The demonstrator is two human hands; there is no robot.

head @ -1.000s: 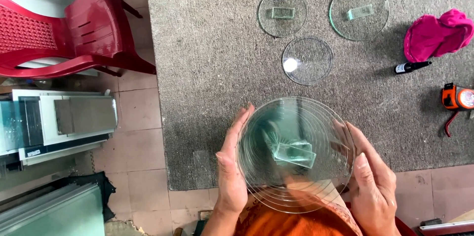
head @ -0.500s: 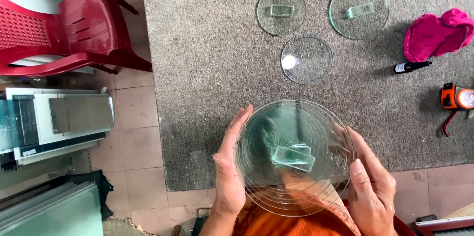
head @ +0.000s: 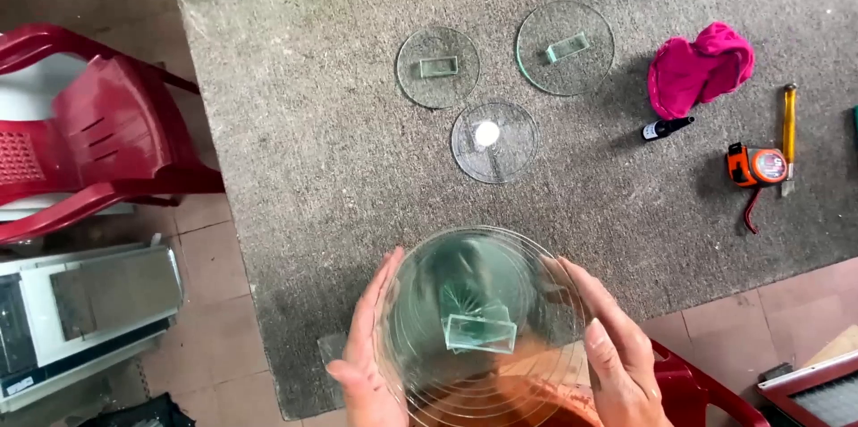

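Over table's [head: 295,212] near edge, L hand [head: 368,346] & R hand [head: 617,360] grasp glass stack [head: 478,324] by rims (flat palms only); discs could slide, drop.

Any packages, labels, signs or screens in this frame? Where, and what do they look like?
Small bottle: on the grey mat beside the pink cloth, dark body with a pale label band, lying on its side.
Tape measure: right of the bottle, orange and black case, round face label.
No signs or screens.
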